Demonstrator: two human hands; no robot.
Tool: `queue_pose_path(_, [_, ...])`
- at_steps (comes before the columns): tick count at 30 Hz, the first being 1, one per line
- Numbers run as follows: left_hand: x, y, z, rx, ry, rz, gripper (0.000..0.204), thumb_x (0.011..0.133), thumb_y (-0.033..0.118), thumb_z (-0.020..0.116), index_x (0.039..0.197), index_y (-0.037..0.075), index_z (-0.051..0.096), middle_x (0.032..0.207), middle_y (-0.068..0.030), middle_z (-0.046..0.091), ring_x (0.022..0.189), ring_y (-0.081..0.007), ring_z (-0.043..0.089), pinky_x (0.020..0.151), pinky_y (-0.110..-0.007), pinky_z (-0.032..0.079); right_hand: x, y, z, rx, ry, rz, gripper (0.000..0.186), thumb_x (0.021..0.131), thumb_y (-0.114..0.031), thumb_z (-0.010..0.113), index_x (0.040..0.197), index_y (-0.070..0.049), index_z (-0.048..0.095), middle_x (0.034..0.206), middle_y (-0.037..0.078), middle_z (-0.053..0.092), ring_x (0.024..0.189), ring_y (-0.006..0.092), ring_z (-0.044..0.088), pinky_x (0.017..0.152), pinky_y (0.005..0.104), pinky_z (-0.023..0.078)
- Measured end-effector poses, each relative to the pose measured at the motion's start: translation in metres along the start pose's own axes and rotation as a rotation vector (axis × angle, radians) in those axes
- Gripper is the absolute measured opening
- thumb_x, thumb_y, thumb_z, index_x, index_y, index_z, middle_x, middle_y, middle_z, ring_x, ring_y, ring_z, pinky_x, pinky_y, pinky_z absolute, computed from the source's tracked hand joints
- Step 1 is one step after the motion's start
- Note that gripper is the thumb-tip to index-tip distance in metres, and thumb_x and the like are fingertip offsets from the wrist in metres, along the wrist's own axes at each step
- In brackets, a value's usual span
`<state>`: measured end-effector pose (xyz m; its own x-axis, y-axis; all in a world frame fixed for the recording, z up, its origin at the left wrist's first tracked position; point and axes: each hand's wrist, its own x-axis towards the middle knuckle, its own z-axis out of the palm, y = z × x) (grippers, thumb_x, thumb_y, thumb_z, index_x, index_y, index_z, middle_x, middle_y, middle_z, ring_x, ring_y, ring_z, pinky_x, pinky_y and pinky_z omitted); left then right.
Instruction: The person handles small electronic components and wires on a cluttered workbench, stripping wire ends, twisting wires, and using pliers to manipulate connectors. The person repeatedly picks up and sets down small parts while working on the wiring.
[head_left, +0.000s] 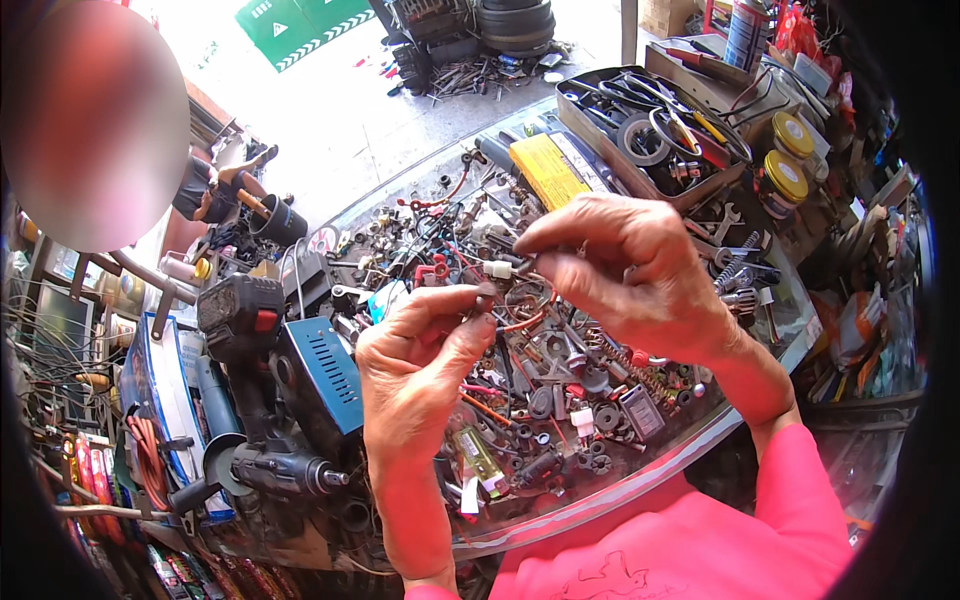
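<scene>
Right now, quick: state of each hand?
Left hand: closed, pinching a small dark part.
Right hand: pinched closed; what it holds, if anything, can't be told.

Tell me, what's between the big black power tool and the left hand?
A blue box with slots sits between the black power tool and the left hand, as the head view shows.

The dark piece [485, 299] held by the left hand [420, 345] is too small to identify. The right hand [635, 265] covers most of a second dark piece [525, 264]. Both hands obscure loose parts [540, 402]. A blurred oval [95, 125] masks the far left. The far picture edge cuts off the green panel [308, 30]; the near edge, the pink shirt [690, 540].
</scene>
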<state>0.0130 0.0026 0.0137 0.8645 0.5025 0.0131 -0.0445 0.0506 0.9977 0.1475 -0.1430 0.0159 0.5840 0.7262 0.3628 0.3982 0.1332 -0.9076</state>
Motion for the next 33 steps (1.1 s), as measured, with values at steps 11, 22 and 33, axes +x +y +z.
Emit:
queue_pose_path(11, [-0.002, -0.006, 0.010, 0.310, -0.017, 0.264, 0.018, 0.082, -0.006, 0.065, 0.099, -0.004, 0.064, 0.093, -0.0028, 0.061, 0.080, -0.0068, 0.056, 0.073, -0.020, 0.045, 0.001, 0.010, 0.004, -0.291, -0.107, -0.079, 0.032, 0.085, -0.030, 0.062, 0.085, 0.002, 0.065, 0.062, 0.018, 0.060, 0.061, 0.0315, 0.061, 0.059, 0.0398, 0.045])
queue_pose_path(22, [-0.006, 0.000, 0.024, 0.180, 0.091, 0.074, 0.025, 0.093, 0.019, 0.058, 0.106, -0.001, 0.063, 0.084, -0.0070, 0.067, 0.066, -0.0090, 0.060, 0.057, -0.021, 0.047, 0.003, -0.001, -0.009, -0.142, -0.214, 0.144, 0.018, 0.086, -0.016, 0.067, 0.084, 0.002, 0.065, 0.066, 0.001, 0.056, 0.062, 0.0055, 0.049, 0.054, 0.0243, 0.040])
queue_pose_path(33, [0.003, -0.019, 0.010, 0.834, -0.135, 0.183, 0.017, 0.083, 0.010, 0.066, 0.092, -0.003, 0.064, 0.073, -0.0132, 0.060, 0.060, -0.0207, 0.058, 0.057, -0.029, 0.046, 0.004, 0.036, -0.055, -1.041, -0.068, -0.130, 0.025, 0.074, -0.024, 0.065, 0.088, -0.004, 0.067, 0.084, 0.015, 0.062, 0.089, 0.0316, 0.058, 0.083, 0.0394, 0.042])
